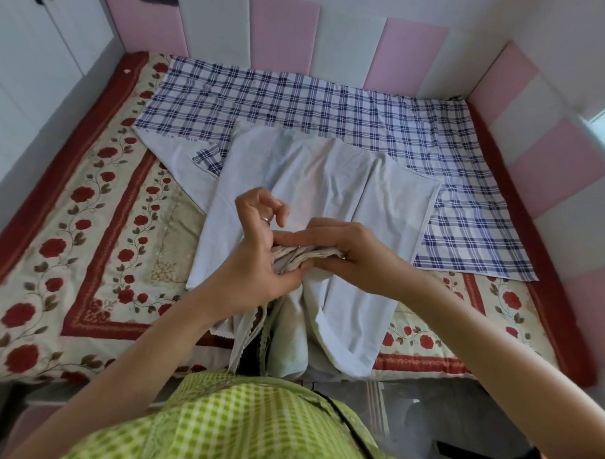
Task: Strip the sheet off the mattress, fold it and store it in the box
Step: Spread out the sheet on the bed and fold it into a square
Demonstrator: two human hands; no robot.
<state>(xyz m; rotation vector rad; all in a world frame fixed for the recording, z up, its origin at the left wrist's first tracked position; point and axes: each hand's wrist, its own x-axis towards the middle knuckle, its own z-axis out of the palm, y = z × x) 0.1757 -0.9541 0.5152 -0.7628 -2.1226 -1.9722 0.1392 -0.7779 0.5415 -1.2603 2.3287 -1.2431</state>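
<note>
Hemming the floral mattress (88, 236) on its far and right sides stood pink and white padded panels (284, 34), tight against its red border, and white cabinet doors (30, 50) closed in the left side. Only the near edge lay open, where the person in a green checked shirt (232, 431) stood. The left part of the mattress and a strip at the near right corner lay uncovered.

The sheet (324, 101) covered the far and right parts of the mattress, plaid face up. Its long axis ran left to right along the far panels. From that spread a pale underside was turned back toward the person, narrowing in long creases that pointed at the near edge. The gathered end rose to the hands over the middle of the bed, and loose folds hung from them down past the near edge.

The left hand (257, 261) held the bunched cloth against its palm with the thumb. Its other fingers were lifted and curled above the bunch, one wearing a ring (265, 219). The right hand (349, 248) pinched the same bunch from the other side, fingers laid flat over the top and thumb underneath. The two hands touched at the fingertips.
</note>
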